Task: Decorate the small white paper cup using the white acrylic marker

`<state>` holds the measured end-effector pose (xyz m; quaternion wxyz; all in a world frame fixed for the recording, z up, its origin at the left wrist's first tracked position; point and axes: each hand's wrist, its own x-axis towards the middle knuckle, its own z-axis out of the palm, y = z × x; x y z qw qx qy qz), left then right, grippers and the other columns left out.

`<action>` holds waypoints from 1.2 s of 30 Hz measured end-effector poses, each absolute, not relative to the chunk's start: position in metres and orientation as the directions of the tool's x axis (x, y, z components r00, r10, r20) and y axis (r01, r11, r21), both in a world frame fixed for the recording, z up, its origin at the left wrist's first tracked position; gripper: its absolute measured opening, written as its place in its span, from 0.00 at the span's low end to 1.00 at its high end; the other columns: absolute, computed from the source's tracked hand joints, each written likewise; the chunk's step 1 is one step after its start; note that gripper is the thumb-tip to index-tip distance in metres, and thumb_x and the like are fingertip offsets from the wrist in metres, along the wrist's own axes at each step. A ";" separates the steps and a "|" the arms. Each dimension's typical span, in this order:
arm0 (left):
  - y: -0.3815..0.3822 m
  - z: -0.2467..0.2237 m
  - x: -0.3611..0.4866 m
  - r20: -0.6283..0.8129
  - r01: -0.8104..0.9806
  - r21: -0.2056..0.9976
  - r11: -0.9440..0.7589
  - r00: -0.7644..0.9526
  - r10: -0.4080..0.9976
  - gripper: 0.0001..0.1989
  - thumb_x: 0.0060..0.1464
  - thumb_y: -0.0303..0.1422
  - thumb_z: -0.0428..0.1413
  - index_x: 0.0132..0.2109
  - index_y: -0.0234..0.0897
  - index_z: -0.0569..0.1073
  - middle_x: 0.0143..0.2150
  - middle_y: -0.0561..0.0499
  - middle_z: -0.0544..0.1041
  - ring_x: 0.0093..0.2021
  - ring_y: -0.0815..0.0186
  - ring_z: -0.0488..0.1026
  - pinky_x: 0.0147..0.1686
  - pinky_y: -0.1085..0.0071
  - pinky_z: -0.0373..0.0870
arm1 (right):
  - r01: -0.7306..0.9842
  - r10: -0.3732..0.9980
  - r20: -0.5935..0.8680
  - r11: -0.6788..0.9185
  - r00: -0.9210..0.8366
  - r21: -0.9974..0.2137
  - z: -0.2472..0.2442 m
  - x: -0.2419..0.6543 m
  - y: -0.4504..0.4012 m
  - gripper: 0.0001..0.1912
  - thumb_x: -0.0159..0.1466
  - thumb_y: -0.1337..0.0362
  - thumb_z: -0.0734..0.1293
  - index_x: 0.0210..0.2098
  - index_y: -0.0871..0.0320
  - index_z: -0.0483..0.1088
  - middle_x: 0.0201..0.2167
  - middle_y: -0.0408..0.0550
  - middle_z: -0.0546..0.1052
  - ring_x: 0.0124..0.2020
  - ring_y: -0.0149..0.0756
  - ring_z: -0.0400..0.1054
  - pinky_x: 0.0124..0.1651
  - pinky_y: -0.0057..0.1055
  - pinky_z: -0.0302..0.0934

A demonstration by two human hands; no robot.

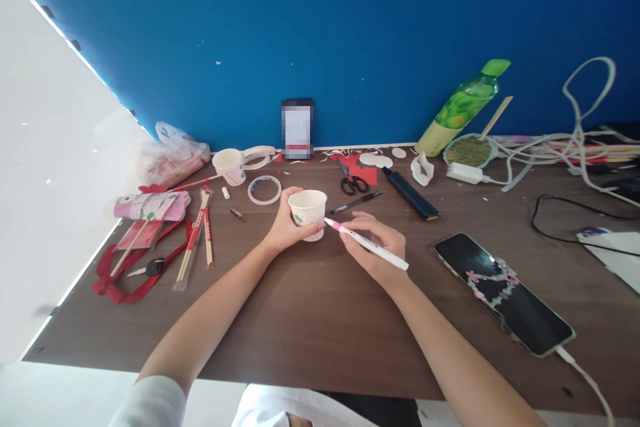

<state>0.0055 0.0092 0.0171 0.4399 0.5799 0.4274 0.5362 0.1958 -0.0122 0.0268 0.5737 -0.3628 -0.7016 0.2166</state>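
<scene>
My left hand (289, 223) is wrapped round a white paper cup (307, 202) printed with green and pink shapes, its open mouth facing up. Between the fingers of my right hand (375, 243) is a white marker (377, 252) with a pink tip end. That pink end points at the cup's right side; whether it touches the paper I cannot tell. Just behind the cup lie a black pen (356, 203) and black-handled scissors (354, 184). A roll of tape (265, 190) rests to the left of the cup.
At the left are a second paper cup (229, 167), packaged chopsticks (194, 237), a red ribbon (117, 288) and a key (153, 267). A phone (505, 293) with a bead bracelet lies right. Behind stand a propped phone (297, 128) and a leaning green bottle (463, 109) near tangled cables.
</scene>
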 end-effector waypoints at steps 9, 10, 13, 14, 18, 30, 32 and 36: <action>0.010 0.016 0.006 0.261 0.038 0.964 -0.264 0.063 0.963 0.39 0.35 0.48 0.68 0.51 0.40 0.59 0.45 0.48 0.70 0.44 0.62 0.72 0.46 0.65 0.69 | 0.255 0.749 0.644 0.661 -0.158 -0.706 0.032 0.194 -0.013 0.04 0.55 0.69 0.71 0.30 0.52 0.75 0.25 0.43 0.79 0.27 0.36 0.73 0.50 0.44 0.68; 0.010 0.016 0.006 0.262 0.036 0.964 -0.264 0.064 0.963 0.39 0.36 0.48 0.68 0.51 0.40 0.59 0.45 0.48 0.71 0.44 0.62 0.72 0.46 0.65 0.69 | 0.255 0.750 0.642 0.660 -0.162 -0.707 0.032 0.194 -0.013 0.04 0.55 0.69 0.71 0.30 0.52 0.75 0.25 0.43 0.79 0.27 0.35 0.73 0.50 0.44 0.68; 0.010 0.016 0.005 0.264 0.043 0.963 -0.267 0.069 0.962 0.40 0.36 0.49 0.68 0.52 0.40 0.59 0.46 0.47 0.71 0.45 0.60 0.72 0.47 0.64 0.69 | 0.259 0.744 0.648 0.666 -0.165 -0.699 0.032 0.194 -0.013 0.04 0.55 0.69 0.71 0.30 0.52 0.75 0.25 0.43 0.79 0.26 0.35 0.73 0.50 0.44 0.68; 0.010 0.016 0.005 0.262 0.048 0.963 -0.266 0.070 0.962 0.40 0.36 0.49 0.68 0.53 0.40 0.59 0.46 0.47 0.71 0.45 0.60 0.72 0.48 0.63 0.69 | 0.263 0.742 0.651 0.668 -0.161 -0.696 0.032 0.194 -0.013 0.05 0.55 0.69 0.71 0.30 0.52 0.75 0.25 0.42 0.79 0.26 0.35 0.73 0.50 0.44 0.68; 0.010 0.015 0.005 0.252 0.051 0.965 -0.257 0.077 0.965 0.43 0.36 0.51 0.67 0.56 0.40 0.59 0.48 0.45 0.71 0.47 0.59 0.72 0.49 0.62 0.69 | 0.282 0.743 0.653 0.664 -0.147 -0.692 0.031 0.194 -0.012 0.04 0.56 0.69 0.70 0.30 0.52 0.75 0.25 0.42 0.79 0.28 0.35 0.73 0.49 0.42 0.68; 0.009 0.016 0.006 0.226 0.038 0.973 -0.228 0.052 0.973 0.46 0.34 0.52 0.68 0.58 0.40 0.59 0.49 0.44 0.70 0.49 0.57 0.72 0.50 0.60 0.69 | 0.299 0.761 0.635 0.641 -0.130 -0.707 0.028 0.195 -0.011 0.03 0.56 0.67 0.70 0.29 0.52 0.75 0.26 0.43 0.80 0.27 0.35 0.73 0.50 0.43 0.68; 0.009 0.018 0.006 0.230 0.049 0.971 -0.232 0.050 0.972 0.46 0.35 0.53 0.68 0.58 0.40 0.59 0.50 0.44 0.71 0.50 0.56 0.72 0.51 0.59 0.69 | 0.301 0.763 0.633 0.638 -0.128 -0.708 0.028 0.195 -0.010 0.03 0.56 0.67 0.70 0.29 0.52 0.75 0.26 0.43 0.80 0.28 0.36 0.73 0.50 0.44 0.68; 0.008 0.021 0.006 0.234 0.072 0.969 -0.238 0.061 0.970 0.46 0.36 0.53 0.67 0.58 0.39 0.59 0.49 0.43 0.72 0.51 0.55 0.72 0.53 0.57 0.68 | 0.296 0.765 0.633 0.637 -0.123 -0.712 0.028 0.196 -0.010 0.02 0.56 0.67 0.70 0.29 0.52 0.75 0.26 0.43 0.80 0.28 0.36 0.74 0.51 0.44 0.68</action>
